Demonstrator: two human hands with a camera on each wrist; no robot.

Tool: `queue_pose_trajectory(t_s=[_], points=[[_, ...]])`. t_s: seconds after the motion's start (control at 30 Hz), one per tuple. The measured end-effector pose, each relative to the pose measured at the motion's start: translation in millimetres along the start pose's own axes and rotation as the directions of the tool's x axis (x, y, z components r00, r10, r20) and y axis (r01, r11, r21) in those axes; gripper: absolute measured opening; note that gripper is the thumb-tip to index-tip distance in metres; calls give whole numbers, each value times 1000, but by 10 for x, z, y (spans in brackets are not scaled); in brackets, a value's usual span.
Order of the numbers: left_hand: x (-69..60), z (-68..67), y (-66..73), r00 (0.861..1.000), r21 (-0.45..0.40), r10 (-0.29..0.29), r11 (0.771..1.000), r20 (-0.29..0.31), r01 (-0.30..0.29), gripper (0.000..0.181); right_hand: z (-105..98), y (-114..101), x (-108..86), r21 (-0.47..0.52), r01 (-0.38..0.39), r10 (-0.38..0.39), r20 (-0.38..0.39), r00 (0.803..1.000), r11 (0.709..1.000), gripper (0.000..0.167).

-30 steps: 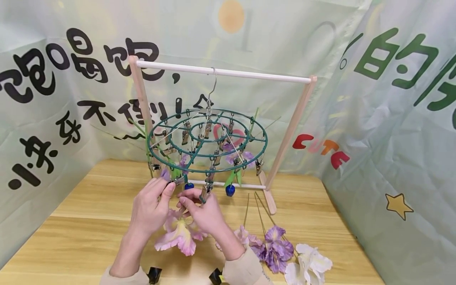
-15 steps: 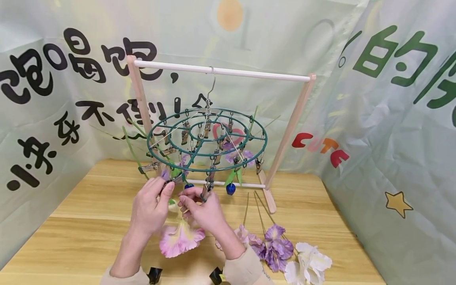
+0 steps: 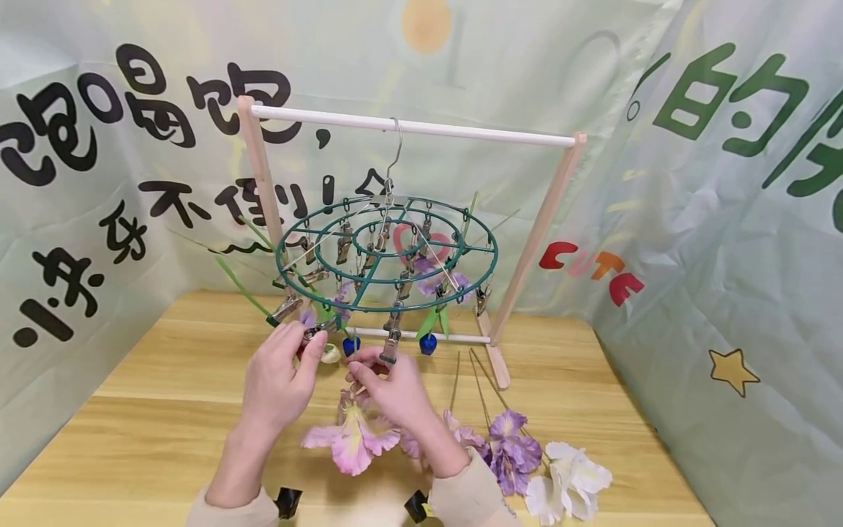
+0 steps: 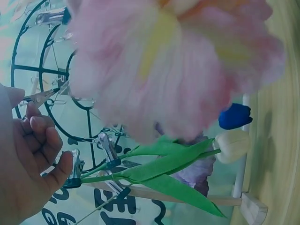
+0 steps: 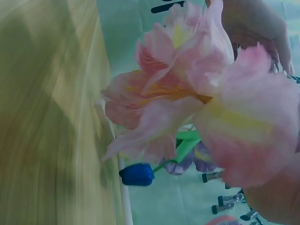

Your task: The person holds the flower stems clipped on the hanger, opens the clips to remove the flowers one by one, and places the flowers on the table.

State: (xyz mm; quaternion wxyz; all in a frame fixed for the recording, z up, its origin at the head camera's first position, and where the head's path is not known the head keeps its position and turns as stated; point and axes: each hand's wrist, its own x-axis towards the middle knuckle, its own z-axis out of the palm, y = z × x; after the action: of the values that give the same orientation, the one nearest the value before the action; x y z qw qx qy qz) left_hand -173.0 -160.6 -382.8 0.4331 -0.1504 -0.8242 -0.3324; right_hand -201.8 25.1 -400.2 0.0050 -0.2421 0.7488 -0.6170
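The ruffled pink flower (image 3: 352,439) has yellow streaks; the round ringed hanger (image 3: 366,282) is dark green; the wooden tabletop (image 3: 165,410) shows honey-coloured grain.

Wood-grain table (image 3: 151,410) — purple flowers (image 3: 514,454), white flower (image 3: 574,479) at right — wooden rack (image 3: 539,234) standing behind

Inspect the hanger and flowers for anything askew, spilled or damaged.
Nothing looks spilled or damaged. One clip at the left of the hanger tilts sideways, its green stem slanting up, whereas most others hang down.
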Motion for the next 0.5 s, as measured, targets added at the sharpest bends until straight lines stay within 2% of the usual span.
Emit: queue_pose_trajectory(t_s=[0.27, 0.5], points=[[17, -5, 1, 1000, 39, 25, 999, 13, -25, 32, -190, 64, -60, 10, -52, 52, 20, 998, 999, 13], [9, -6, 1, 999, 60, 23, 998, 29, -25, 29, -334, 130, -64, 34, -156, 154, 64, 986, 987, 16]])
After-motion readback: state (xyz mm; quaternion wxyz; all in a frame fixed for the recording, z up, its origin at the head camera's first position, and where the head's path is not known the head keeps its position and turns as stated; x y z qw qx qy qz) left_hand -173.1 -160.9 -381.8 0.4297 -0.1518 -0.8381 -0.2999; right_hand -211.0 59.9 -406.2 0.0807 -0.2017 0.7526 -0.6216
